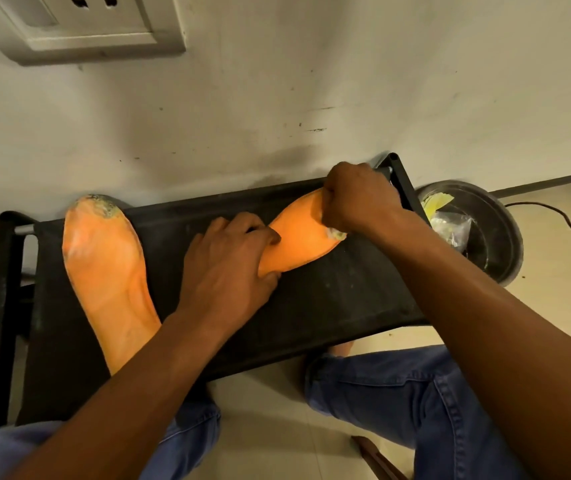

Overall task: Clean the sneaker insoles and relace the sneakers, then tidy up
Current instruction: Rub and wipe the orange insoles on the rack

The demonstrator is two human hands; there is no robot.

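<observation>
Two orange insoles lie on a black bench (329, 299) against the wall. The left insole (107, 271) lies flat, its toe end grey with dirt, and my left forearm crosses its heel. My left hand (228, 268) presses down on the heel end of the right insole (301, 237). My right hand (360, 199) is fisted over that insole's toe end, shut on a small whitish wad (336, 233) that peeks out beneath the palm. Most of the wad is hidden in the fist.
A round dark metal bin (495, 237) with a plastic bag and yellow scraps stands on the floor right of the bench. A black cable (561, 216) runs along the floor behind it. A wall socket (87, 26) is at upper left. My knees in blue jeans (398, 393) are below the bench.
</observation>
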